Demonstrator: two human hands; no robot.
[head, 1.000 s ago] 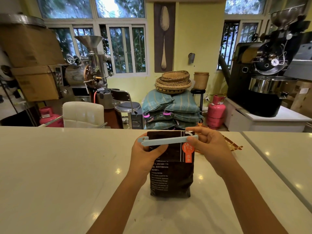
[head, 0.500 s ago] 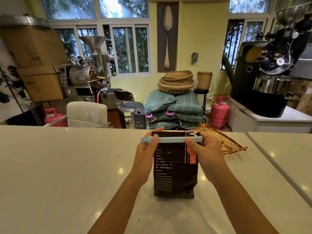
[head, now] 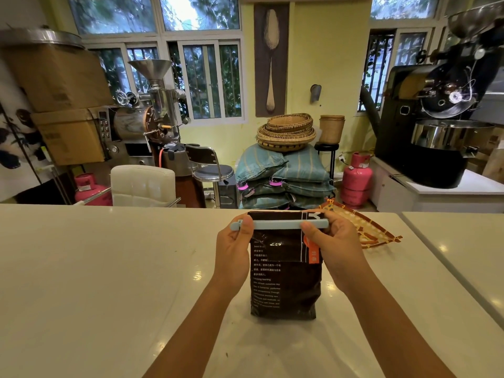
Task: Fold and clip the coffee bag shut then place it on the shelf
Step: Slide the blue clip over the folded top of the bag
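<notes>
Bag upright on table, clip across its folded top, left hand and right hand fingers pinching the ends; latch possibly unseated, so uneven squeeze could slip it off.

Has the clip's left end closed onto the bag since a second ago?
Yes. The light blue clip stood tilted and splayed; now it lies level and closed across the coffee bag's top.

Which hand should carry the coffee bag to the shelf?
Probably the right hand: it already wraps the dark brown coffee bag's side near the long light blue plastic clip. The left hand only pinches the clip's end.
</notes>
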